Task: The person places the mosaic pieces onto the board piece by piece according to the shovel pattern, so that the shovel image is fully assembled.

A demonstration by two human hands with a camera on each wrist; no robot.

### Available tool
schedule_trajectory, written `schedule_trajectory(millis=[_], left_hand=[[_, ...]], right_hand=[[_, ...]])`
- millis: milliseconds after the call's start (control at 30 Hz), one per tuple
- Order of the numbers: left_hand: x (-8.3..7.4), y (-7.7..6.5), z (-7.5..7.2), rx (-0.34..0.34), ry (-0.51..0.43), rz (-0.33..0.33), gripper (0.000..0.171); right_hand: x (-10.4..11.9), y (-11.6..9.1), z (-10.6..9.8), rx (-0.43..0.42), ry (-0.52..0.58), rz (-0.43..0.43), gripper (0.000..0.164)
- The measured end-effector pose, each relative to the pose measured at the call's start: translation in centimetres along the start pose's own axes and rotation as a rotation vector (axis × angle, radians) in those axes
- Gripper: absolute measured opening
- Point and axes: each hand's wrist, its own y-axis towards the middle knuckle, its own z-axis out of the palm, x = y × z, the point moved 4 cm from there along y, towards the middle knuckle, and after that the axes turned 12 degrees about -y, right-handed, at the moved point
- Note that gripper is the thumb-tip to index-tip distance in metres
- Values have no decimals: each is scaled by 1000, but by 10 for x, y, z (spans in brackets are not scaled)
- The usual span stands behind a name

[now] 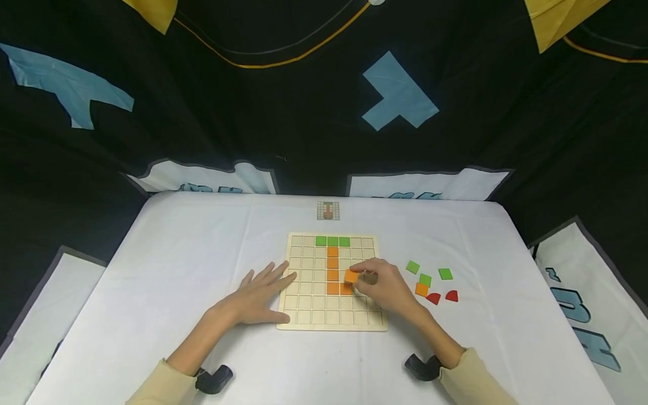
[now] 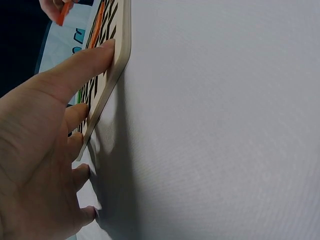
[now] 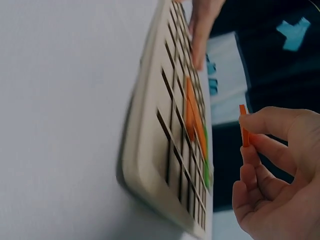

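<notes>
A pale wooden grid board (image 1: 304, 318) lies on the white table. Three green square tiles (image 1: 332, 241) sit side by side in its far row. Below them a column of orange tiles (image 1: 332, 262) runs toward me, with one more orange tile (image 1: 346, 289) beside its near end. My right hand (image 1: 383, 284) pinches an orange square tile (image 3: 244, 127) between thumb and fingers, raised above the board. With fingers spread, my left hand (image 1: 258, 298) rests at the board's left edge; its thumb (image 2: 95, 60) touches the rim.
Right of the board lie several loose tiles: green squares (image 1: 445, 274), an orange square (image 1: 422, 289) and two red rounded pieces (image 1: 451, 296). Behind the board is a small picture card (image 1: 328, 211) showing a grid pattern. A black curtain (image 1: 314, 112) hangs beyond the table.
</notes>
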Motion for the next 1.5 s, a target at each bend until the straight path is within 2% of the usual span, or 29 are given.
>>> schedule_trajectory(millis=[300,500,633,1067,1500], left_hand=[[0,1,0,8,6,-9,90],[0,1,0,12,13,-15,91],[0,0,0,10,9,-15,90],[2,-1,1,10,14,10,90],[4,0,2,6,4,6,91]], right_hand=[[13,7,33,73,10,-62,27],[17,10,46,104,-33,-106,28],[23,13,49,95,-66,-125,28],[37,21,62,147,-164,-131,30],[40,24,65,142,-161,-124,25]])
